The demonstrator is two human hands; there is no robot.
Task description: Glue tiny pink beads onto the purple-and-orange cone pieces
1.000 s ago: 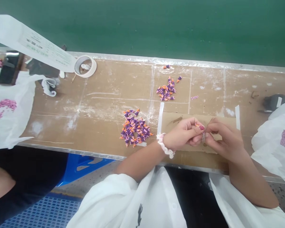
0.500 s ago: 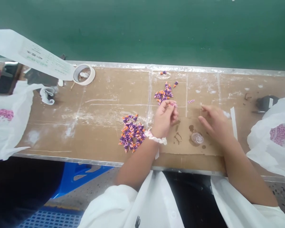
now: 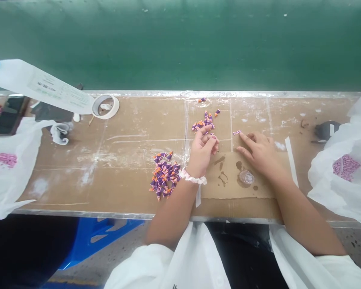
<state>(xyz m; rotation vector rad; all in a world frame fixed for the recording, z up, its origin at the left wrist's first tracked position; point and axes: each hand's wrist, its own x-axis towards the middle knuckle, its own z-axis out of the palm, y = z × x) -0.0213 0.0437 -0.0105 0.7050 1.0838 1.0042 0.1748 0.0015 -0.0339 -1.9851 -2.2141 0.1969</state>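
My left hand [image 3: 202, 152], with a pale scrunchie on its wrist, hovers at the near side of a small cluster of purple-and-orange cone-shaped pieces [image 3: 208, 117]. Its fingers are curled together, and anything between the fingertips is too small to make out. My right hand [image 3: 260, 152] is open, its index fingertip at a few tiny pink-and-white bits [image 3: 236, 132] on the cardboard. A larger pile of the same purple pieces [image 3: 165, 174] lies left of my left forearm. Below my right hand stands a small clear cup [image 3: 246, 177], with wet spots around it.
A roll of white tape [image 3: 116, 106], a white bottle with a blue cap [image 3: 42, 82] and a phone [image 3: 10, 114] are on the left. White sheets with pink bits lie at the left [image 3: 24, 160] and right [image 3: 327, 176]. A black object [image 3: 325, 130] sits at right.
My right hand has moved left and its index finger now reaches the tiny pink-and-white bits. My left hand's index finger has lifted somewhat from the thumb. The view has tilted slightly up.
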